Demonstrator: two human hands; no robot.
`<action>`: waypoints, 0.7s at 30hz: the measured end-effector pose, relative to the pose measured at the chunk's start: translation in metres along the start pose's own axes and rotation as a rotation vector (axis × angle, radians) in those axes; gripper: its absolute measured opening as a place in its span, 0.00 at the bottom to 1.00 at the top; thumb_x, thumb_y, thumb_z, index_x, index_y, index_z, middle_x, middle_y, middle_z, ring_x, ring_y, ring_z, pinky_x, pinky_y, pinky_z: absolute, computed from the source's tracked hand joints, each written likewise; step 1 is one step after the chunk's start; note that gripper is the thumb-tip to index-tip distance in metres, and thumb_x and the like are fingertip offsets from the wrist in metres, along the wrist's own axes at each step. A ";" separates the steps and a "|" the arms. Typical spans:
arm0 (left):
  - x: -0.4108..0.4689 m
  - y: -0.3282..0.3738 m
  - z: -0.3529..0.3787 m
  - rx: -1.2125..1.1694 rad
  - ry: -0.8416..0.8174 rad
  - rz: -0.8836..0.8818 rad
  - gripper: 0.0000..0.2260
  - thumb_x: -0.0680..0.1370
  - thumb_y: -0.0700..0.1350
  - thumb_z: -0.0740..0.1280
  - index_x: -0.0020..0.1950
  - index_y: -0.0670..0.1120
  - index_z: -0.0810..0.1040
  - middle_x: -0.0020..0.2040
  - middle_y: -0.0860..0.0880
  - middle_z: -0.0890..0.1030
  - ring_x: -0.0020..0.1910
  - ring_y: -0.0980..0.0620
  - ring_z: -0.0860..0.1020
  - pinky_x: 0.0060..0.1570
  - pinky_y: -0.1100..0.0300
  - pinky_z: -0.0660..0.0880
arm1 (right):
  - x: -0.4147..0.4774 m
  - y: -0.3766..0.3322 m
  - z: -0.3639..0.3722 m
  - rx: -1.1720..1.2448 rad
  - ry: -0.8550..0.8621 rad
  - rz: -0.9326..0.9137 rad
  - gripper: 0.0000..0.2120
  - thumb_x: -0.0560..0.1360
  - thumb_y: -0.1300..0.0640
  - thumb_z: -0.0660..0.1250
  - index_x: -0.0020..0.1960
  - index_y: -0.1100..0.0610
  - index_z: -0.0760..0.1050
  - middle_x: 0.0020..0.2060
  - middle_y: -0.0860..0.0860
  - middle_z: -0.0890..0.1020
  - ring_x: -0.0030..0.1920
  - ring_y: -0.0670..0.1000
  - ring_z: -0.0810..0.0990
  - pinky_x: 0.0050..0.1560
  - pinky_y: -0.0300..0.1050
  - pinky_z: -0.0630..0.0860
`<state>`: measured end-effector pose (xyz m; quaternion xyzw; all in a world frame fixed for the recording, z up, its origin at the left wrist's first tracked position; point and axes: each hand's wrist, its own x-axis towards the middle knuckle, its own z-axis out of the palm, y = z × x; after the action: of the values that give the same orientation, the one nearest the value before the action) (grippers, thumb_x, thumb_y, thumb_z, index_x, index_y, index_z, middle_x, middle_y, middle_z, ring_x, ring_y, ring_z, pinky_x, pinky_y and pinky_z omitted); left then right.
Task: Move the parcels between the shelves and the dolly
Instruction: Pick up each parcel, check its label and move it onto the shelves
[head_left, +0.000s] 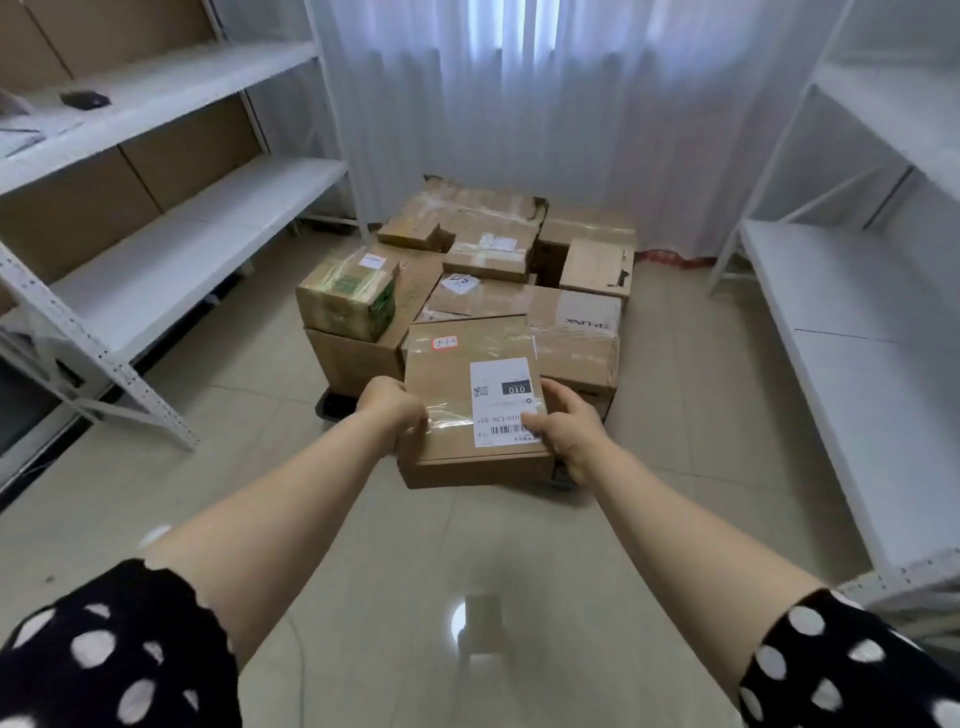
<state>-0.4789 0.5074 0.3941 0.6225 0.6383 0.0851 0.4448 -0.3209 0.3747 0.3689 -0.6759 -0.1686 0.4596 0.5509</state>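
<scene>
Tiled floor (685, 467) — white shelves (208, 244), curtain (519, 104).

The parcel (447, 379) was matt brown cardboard, banded with glossy clear tape (452, 421) and carrying a white paper label (504, 379). The shelves (182, 249) looked like white painted metal with matt boards. The floor (415, 571) was smooth glossy tile, the curtain (519, 104) thin white cloth, the sleeve (104, 649) spotted black cloth.

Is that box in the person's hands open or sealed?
Sealed. The box has a flat top with clear tape and a white label across it; the left hand and right hand grip its sides.
</scene>
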 end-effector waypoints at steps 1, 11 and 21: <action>0.016 0.004 -0.005 -0.012 -0.030 -0.020 0.16 0.74 0.34 0.69 0.61 0.41 0.76 0.52 0.43 0.78 0.50 0.43 0.77 0.45 0.53 0.77 | 0.019 -0.004 0.007 0.002 -0.013 0.026 0.29 0.72 0.71 0.68 0.69 0.52 0.69 0.53 0.55 0.82 0.48 0.55 0.83 0.51 0.51 0.81; 0.216 0.043 -0.036 0.051 -0.153 -0.100 0.20 0.72 0.32 0.70 0.63 0.38 0.74 0.57 0.43 0.76 0.54 0.42 0.74 0.46 0.53 0.73 | 0.202 -0.034 0.092 0.110 0.041 0.213 0.30 0.72 0.71 0.69 0.69 0.50 0.68 0.56 0.56 0.82 0.47 0.55 0.84 0.38 0.45 0.78; 0.410 0.112 -0.080 0.124 -0.204 -0.068 0.26 0.72 0.32 0.71 0.69 0.38 0.69 0.64 0.41 0.74 0.63 0.42 0.72 0.59 0.54 0.71 | 0.363 -0.096 0.168 0.177 0.067 0.326 0.29 0.73 0.67 0.69 0.68 0.45 0.69 0.45 0.49 0.83 0.38 0.50 0.82 0.36 0.44 0.75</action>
<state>-0.3825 0.9235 0.3259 0.6320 0.6147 -0.0333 0.4708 -0.2406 0.7729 0.3024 -0.6583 0.0027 0.5330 0.5316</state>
